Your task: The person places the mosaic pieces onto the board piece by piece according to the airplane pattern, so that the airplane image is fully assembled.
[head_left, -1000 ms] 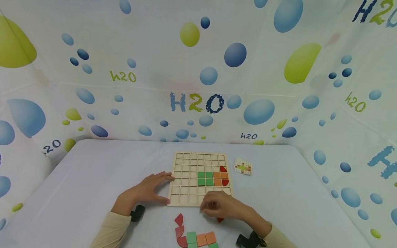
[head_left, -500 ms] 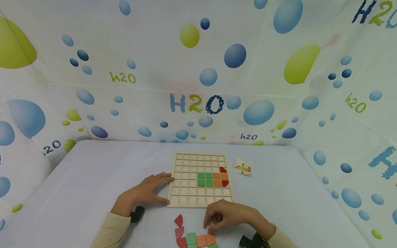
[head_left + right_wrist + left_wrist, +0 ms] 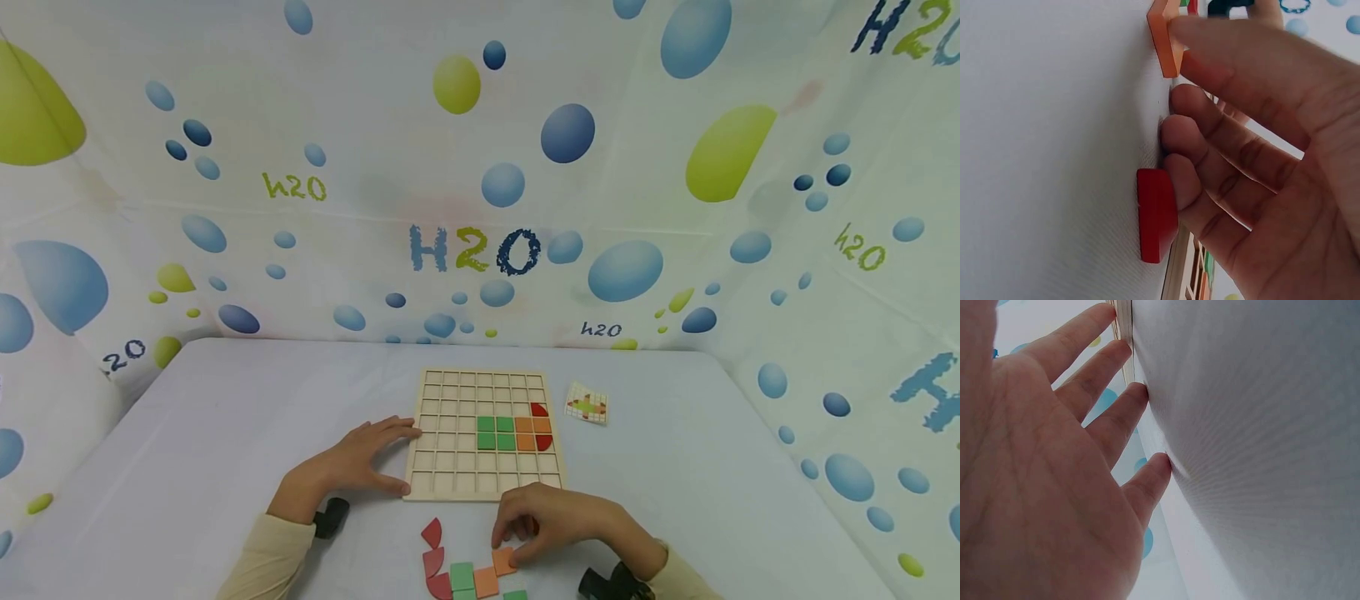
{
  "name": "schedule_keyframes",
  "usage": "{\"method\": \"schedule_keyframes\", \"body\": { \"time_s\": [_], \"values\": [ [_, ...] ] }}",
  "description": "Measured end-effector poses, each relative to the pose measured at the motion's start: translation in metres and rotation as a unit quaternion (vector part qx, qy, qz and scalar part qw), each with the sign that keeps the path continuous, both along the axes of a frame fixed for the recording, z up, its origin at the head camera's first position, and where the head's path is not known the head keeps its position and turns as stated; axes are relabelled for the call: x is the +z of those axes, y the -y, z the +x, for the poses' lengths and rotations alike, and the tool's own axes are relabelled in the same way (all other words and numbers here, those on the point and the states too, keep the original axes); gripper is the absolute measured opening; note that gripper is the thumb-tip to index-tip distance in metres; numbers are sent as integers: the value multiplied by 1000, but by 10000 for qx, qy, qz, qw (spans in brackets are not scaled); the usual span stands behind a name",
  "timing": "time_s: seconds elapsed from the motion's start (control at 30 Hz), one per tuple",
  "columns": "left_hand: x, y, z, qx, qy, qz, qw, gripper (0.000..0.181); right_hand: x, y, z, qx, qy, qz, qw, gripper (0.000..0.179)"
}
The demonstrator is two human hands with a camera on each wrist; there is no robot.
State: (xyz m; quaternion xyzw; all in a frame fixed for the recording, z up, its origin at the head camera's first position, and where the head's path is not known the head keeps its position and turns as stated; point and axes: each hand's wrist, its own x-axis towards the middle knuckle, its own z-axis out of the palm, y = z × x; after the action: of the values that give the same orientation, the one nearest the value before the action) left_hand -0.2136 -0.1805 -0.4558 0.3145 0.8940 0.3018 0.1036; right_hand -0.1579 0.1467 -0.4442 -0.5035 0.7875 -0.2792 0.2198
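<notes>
A wooden grid board (image 3: pixel 442 467) lies on the table, with green squares (image 3: pixel 497 433), orange squares (image 3: pixel 525 425) and two red rounded pieces (image 3: pixel 544 442) set in its cells. My left hand (image 3: pixel 360 458) rests at the board's left edge, fingers spread. In the left wrist view the fingertips touch the board's side and the cloth. In front of the board my right hand (image 3: pixel 558 521) pinches an orange square tile (image 3: pixel 503 561) between thumb and index finger. Beside its curled outer fingers a red piece (image 3: pixel 1157 215) shows in the right wrist view.
Loose red pieces (image 3: pixel 434 561), a green tile (image 3: pixel 462 575) and another orange tile (image 3: pixel 486 582) lie near the table's front edge. A small pattern card (image 3: pixel 587 405) sits right of the board. A printed cloth (image 3: pixel 337 275) hangs behind the table.
My right hand has come down from the board's front edge toward the loose tiles. The orange tile has shifted slightly up and left under its fingers. My left hand stays put.
</notes>
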Motion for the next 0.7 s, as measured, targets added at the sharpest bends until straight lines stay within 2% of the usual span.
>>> {"method": "schedule_keyframes", "body": {
  "time_s": [0.23, 0.5, 0.7],
  "values": [
    [0, 0, 1, 17, 20, 1, 10000, 78, -3, 1, 0, 46, -60, -35, 10000, 25],
    [2, 0, 1, -33, -10, 35, 10000, 77, -4, 1, -1, -9, -121, 11, 9999, 21],
    [5, -1, 2, -56, 7, 37, 10000, 77, -3, 1, -3, -213, -54, 68, 9997, 21]
  ]
}}
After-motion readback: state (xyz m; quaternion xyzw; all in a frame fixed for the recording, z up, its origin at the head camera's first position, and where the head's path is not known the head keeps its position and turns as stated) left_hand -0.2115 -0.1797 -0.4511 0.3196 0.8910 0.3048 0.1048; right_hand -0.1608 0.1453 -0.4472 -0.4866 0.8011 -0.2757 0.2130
